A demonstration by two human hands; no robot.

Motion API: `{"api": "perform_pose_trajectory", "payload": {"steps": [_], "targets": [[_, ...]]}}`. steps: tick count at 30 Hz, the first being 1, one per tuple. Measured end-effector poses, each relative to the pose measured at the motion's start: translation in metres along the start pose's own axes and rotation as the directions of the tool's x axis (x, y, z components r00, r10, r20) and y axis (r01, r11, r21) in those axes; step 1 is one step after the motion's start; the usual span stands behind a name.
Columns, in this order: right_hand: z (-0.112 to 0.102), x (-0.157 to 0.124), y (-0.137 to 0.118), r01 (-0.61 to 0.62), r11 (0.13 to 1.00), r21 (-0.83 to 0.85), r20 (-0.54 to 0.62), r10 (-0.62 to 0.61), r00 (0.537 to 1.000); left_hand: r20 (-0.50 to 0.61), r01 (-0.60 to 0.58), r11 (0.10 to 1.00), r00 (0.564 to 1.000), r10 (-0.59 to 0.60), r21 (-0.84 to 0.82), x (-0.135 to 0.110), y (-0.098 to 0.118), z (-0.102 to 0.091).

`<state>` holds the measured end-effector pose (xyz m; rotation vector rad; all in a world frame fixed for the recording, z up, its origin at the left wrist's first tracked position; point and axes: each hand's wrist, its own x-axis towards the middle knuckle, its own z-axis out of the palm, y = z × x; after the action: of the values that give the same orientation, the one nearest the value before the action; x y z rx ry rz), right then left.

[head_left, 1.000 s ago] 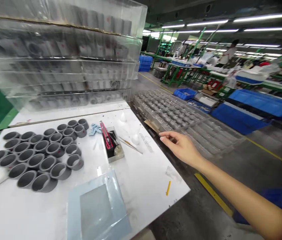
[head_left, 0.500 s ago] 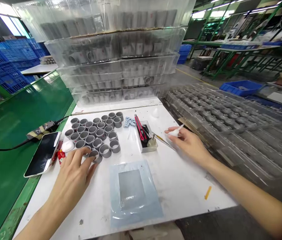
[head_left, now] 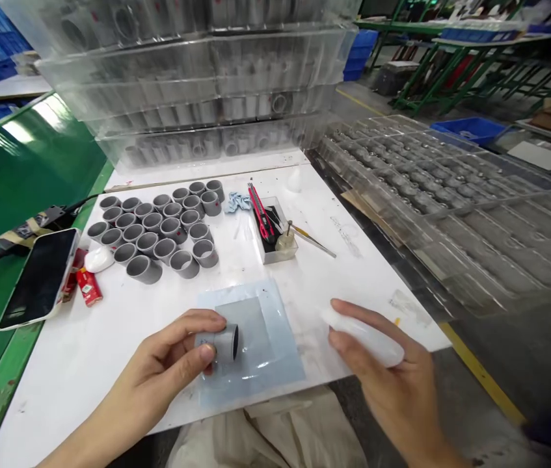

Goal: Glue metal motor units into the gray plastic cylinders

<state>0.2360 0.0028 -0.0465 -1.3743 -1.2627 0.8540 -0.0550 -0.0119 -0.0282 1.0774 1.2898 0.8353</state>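
Observation:
My left hand (head_left: 168,370) is closed on a grey plastic ring (head_left: 226,343), held on its side over a pale blue plastic sheet (head_left: 250,338) at the front of the white table (head_left: 343,260). My right hand (head_left: 382,377) grips a white, smooth, elongated object (head_left: 365,338) near the table's front right edge. Several more grey rings (head_left: 158,227) stand in rows on the table's left half.
A small clear box (head_left: 275,244) holds a red cutter (head_left: 258,211) and a brush. A phone (head_left: 36,276) lies on the table's left edge by the green conveyor (head_left: 12,175). Clear trays of parts (head_left: 197,78) are stacked behind, and flat trays (head_left: 451,195) lie to the right.
My left hand took a grey ring from the group and brought it to the blue sheet. My right hand drew back from the box, holding the white object. The view tilted down.

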Motion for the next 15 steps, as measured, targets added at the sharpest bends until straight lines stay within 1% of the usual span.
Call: {"api": "perform_pose_trajectory", "payload": {"steps": [2,3,6,8,10,13,15], "targets": [[0.012,-0.010,0.002,0.002,0.996,0.089,-0.027,0.001,1.000,0.046,0.008,0.998,0.999,-0.005,-0.065,-0.002,-0.005,0.003],[0.017,-0.013,0.004,0.031,0.991,0.128,-0.047,-0.025,0.999,0.045,-0.002,0.998,0.999,0.005,-0.070,-0.003,-0.008,0.003],[0.028,-0.021,0.011,0.181,0.963,0.202,-0.114,-0.160,0.981,-0.010,-0.083,0.996,0.996,0.083,0.030,-0.009,-0.014,0.004],[0.032,-0.025,0.015,0.229,0.940,0.251,-0.111,-0.207,0.972,-0.028,-0.111,0.988,0.993,0.115,0.108,-0.013,-0.018,0.003],[0.037,-0.029,0.016,0.243,0.922,0.301,-0.076,-0.230,0.970,-0.057,-0.087,0.982,0.994,0.098,0.169,-0.016,-0.019,0.001],[0.044,-0.031,0.016,0.269,0.898,0.348,-0.051,-0.268,0.962,-0.099,0.019,0.970,0.995,0.005,0.241,-0.018,-0.018,0.000],[0.047,-0.031,0.016,0.261,0.894,0.363,-0.025,-0.270,0.962,-0.093,0.056,0.967,0.995,-0.034,0.247,-0.016,-0.015,0.000]]}}
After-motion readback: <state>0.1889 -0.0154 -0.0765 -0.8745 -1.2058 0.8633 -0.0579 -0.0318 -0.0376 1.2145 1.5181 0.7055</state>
